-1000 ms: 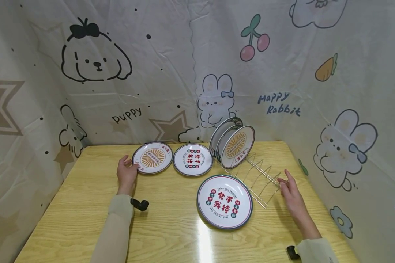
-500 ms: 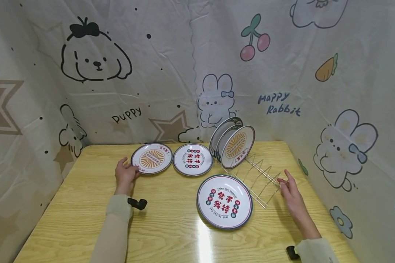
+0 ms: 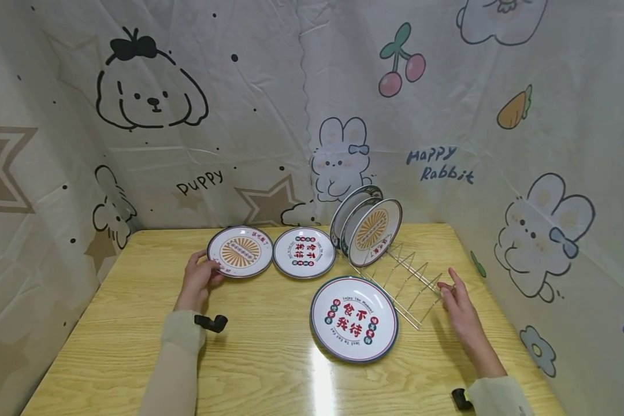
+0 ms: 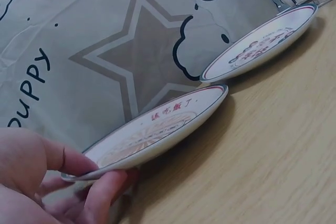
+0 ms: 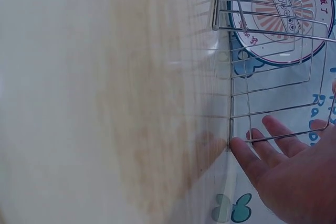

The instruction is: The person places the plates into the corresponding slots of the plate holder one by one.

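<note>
My left hand (image 3: 199, 280) pinches the near-left rim of a white plate with an orange sunburst (image 3: 239, 252), thumb on top and fingers beneath. In the left wrist view that plate (image 4: 163, 127) is tilted, its gripped rim raised off the table. Right beside it lies a smaller white plate with red characters (image 3: 305, 253). My right hand (image 3: 463, 312) touches the near-right end of a gold wire dish rack (image 3: 418, 277). In the right wrist view its fairly straight fingers (image 5: 252, 161) are at the end wires. Three plates stand on edge at the rack's far end, the front sunburst plate (image 3: 375, 233) facing me.
A larger plate with red characters (image 3: 355, 319) lies flat in front of the rack, close to its near rail. The wooden table (image 3: 260, 346) backs onto a printed cloth (image 3: 260, 133), which also rises along both sides.
My left hand has shifted a little left and toward me, its fingers now under the sunburst plate's rim. That plate has turned and moved slightly left. My right hand and the rack stay put.
</note>
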Available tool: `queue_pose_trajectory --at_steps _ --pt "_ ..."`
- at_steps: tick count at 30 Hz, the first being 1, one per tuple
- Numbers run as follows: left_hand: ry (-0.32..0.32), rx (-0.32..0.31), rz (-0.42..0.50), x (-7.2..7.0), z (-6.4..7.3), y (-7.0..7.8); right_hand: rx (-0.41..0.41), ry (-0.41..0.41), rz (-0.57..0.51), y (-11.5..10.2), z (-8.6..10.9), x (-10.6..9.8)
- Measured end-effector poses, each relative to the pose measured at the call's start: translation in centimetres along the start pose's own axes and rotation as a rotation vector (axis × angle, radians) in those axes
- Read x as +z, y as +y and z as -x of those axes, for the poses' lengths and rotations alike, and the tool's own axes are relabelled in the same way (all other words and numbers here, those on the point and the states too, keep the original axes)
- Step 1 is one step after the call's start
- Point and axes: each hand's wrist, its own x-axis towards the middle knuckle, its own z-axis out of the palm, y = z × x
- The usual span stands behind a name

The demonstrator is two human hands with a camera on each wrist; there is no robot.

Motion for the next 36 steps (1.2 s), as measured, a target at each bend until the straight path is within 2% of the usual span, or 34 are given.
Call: queue_pose_trajectory --at_steps 7,12,15,19,23,25,28,36 --pt "-0.008 0.043 -0.005 -0.5 -0.1 -0.3 0.01 0.001 0.002 -0.3 0.0 0.2" --pt "-0.019 0.074 0.049 -0.9 0.1 -0.4 0.007 0.008 0.007 -0.4 -0.1 0.2" --pt "-0.04 0.083 0.095 -1.0 0.6 -0.1 0.021 0.0 0.014 -0.5 0.0 0.1" --pt "-0.079 0.089 0.149 -1.0 2.1 0.7 0.028 -0.004 0.024 -0.5 -0.1 0.0" --pt "-0.115 0.103 0.213 -0.9 2.5 0.4 0.007 -0.001 0.005 -0.3 0.0 0.0" --pt "-0.132 0.118 0.24 -0.8 2.4 -0.1 -0.005 0.001 -0.011 -0.3 0.1 0.0" --pt "-0.171 0.157 0.234 -0.4 2.7 -0.4 -0.019 0.005 -0.025 -0.2 0.1 0.1" --pt "-0.261 0.24 0.226 1.1 4.6 -0.5 -0.01 0.005 -0.016 -0.2 0.1 0.0"
